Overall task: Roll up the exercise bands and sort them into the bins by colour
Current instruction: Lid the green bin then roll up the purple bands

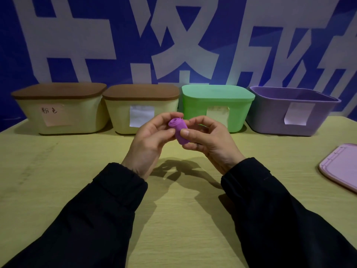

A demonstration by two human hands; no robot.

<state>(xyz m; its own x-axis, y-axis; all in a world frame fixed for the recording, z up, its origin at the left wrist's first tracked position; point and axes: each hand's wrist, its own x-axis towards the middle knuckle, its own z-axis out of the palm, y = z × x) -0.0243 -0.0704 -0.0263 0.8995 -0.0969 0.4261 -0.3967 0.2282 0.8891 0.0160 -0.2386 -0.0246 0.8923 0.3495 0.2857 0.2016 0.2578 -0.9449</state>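
Observation:
A purple exercise band (178,130), rolled into a tight cylinder, is held above the table in front of the bins. My left hand (152,144) pinches its left side and my right hand (208,142) pinches its right side with thumb and fingers. At the back right stands the purple bin (280,122), without a lid and with a white label. Next to it on the left is a green bin (216,109) with its lid on.
Two cream bins with brown lids, one (58,117) at the far left with a handwritten pink label, one (141,115) beside it. A pink lid (342,167) lies at the table's right edge. A blue wall with large white characters rises behind the bins.

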